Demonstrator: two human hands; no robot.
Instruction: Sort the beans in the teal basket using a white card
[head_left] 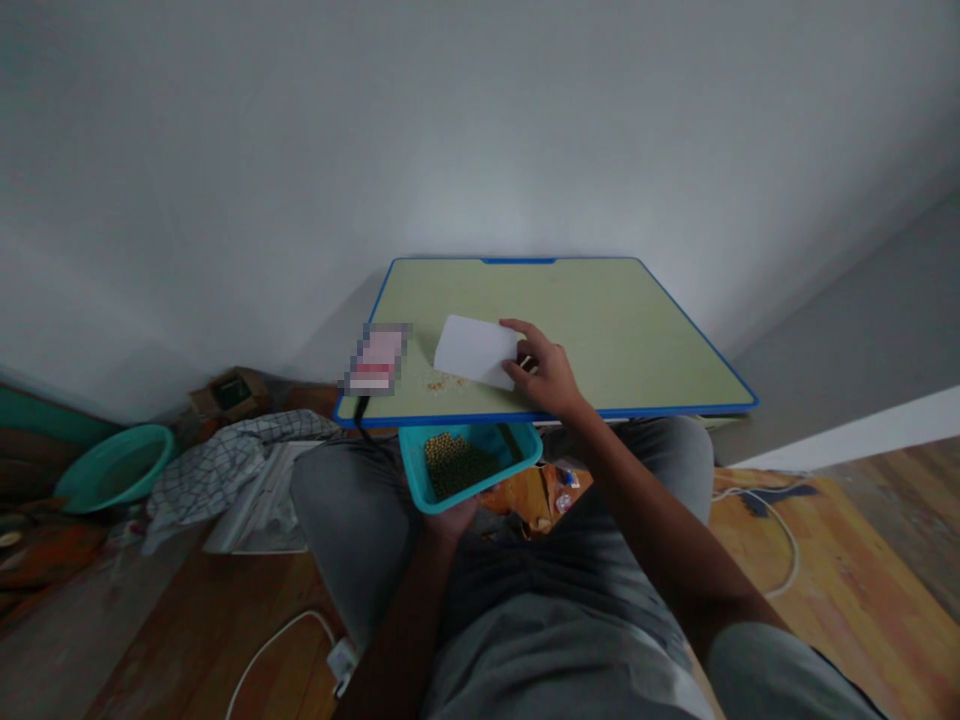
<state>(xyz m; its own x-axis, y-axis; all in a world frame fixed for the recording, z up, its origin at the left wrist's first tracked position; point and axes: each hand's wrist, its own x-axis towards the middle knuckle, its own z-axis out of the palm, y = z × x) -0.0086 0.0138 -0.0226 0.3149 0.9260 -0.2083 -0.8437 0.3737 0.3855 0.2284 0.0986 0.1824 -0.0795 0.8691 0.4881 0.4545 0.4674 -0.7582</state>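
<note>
My right hand [546, 370] pinches a white card [477, 350] by its right end, tilted just over the tabletop. A few small yellowish bits [444, 383] lie on the table beside the card's lower left edge. Below the table's front edge, my left hand [453, 518] holds a turquoise plastic basket [469, 494] from underneath, its fingers mostly hidden by it. Inside the basket are yellow beans [444, 450] on the left and dark green beans [469, 468] towards the middle.
The pale green table [600, 320] has a blue rim and stands against the wall. A phone-like pinkish object [376, 358], blurred out, lies at its left with a dark cable. On the floor are a turquoise basin [124, 468], checked cloth [240, 460] and white cords [795, 550].
</note>
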